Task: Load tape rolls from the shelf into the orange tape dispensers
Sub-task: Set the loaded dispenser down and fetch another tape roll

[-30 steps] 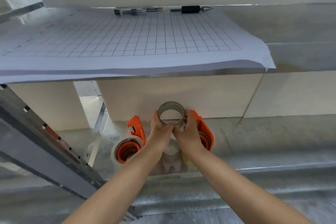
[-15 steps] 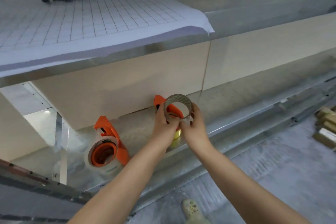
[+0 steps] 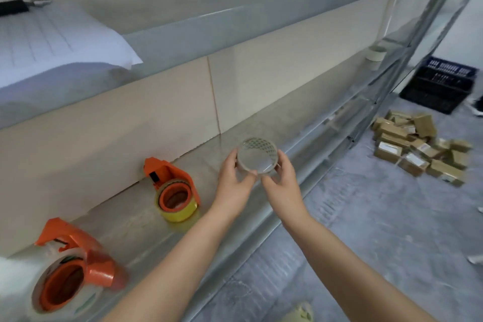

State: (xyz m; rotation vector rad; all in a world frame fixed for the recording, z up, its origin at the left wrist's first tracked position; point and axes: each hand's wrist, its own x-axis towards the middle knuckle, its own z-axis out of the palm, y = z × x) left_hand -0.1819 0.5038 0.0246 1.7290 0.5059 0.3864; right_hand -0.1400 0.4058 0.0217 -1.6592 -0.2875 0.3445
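Seemingly between loads, a person's left hand point(image 3: 235, 178) and right hand point(image 3: 283, 183) pinch a tape ring point(image 3: 257, 155) by its rim over the steel shelf point(image 3: 287, 123). Left of the grip, the yellow-tape dispenser point(image 3: 172, 183) and, farther off, the clear-tape dispenser point(image 3: 70, 269) both look loaded. Whether the ring is a spent core or a thin roll is unclear. The next move likely calls for setting it down and fetching the pale tape roll point(image 3: 375, 56) far right.

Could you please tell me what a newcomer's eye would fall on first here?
Probably the two orange dispensers on the metal shelf: the yellow-tape dispenser mid-shelf and the clear-tape dispenser at lower left. Next, the clear ring that the left hand and right hand hold over the shelf's front edge. Brown boxes lie heaped on the floor at right.
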